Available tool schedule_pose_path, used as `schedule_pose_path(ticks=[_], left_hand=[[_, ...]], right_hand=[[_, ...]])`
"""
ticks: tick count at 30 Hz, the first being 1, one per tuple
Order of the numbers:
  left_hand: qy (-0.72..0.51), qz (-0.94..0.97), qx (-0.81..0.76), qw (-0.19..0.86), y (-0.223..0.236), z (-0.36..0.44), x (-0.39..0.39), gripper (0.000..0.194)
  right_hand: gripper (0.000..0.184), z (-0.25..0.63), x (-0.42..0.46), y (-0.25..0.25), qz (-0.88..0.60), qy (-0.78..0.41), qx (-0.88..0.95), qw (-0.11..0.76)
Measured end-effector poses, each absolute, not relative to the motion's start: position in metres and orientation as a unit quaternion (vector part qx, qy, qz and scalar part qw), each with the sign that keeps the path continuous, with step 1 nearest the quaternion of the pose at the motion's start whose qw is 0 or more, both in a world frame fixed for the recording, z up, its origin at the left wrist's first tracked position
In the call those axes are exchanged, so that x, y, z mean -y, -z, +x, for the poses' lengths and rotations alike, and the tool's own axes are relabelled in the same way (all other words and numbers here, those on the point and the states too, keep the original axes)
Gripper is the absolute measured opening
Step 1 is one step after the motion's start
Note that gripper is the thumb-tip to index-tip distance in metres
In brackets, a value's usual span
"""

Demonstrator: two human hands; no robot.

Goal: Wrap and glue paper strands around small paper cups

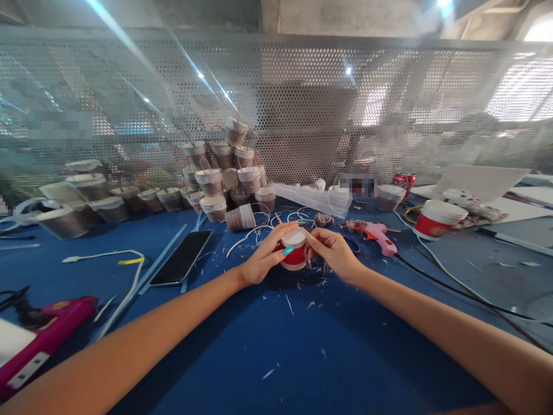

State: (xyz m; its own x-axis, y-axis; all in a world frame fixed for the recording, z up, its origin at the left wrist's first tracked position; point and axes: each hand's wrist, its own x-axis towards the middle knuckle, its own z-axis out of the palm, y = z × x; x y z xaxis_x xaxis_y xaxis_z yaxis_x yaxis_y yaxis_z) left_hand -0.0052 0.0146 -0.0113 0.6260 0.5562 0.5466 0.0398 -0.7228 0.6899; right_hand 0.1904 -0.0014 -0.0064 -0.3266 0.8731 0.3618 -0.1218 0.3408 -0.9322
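Observation:
A small red-and-white paper cup (295,257) stands on the blue table in front of me. My left hand (262,257) is closed around its left side, with a turquoise-nailed thumb against the red band and fingers by the white top. On the right, my right hand (332,252) pinches at the cup's upper edge. Whatever lies between those fingertips is too small to make out. Just behind the hands are thin white cords (247,235) and a dark, ball-like bundle (324,219). A pink glue gun (377,235) lies to the right.
Brown-sided cups with white tops (211,181) are stacked along a perforated metal screen (298,104). A phone (184,257) and a magenta power strip (52,331) lie left. Another red-and-white cup (436,222) stands right, near trailing cables (453,294). White scraps dot the table.

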Motion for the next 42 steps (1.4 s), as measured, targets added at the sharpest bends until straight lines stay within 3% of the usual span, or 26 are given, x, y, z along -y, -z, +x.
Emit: schedule_pose_path(ticks=[8, 13, 28, 42], left_hand=[[-0.395, 0.848, -0.177, 0.306, 0.0077, -0.0056, -0.0124, 0.05], [-0.397, 0.829, -0.19, 0.345, 0.0067, -0.0034, -0.0099, 0.058], [-0.395, 0.845, -0.187, 0.308, 0.0059, -0.0038, -0.0107, 0.053], [-0.394, 0.83, -0.188, 0.347, 0.0094, -0.0034, -0.0116, 0.055]], right_hand=[[0.032, 0.1884, 0.0026, 0.0036, -0.28, -0.506, 0.641, 0.505], [0.031, 0.189, 0.0014, 0.0057, -0.279, -0.513, 0.636, 0.505], [0.032, 0.1879, 0.0017, 0.0061, -0.29, -0.502, 0.639, 0.505], [0.034, 0.1882, 0.0012, 0.0065, -0.306, -0.495, 0.638, 0.504]])
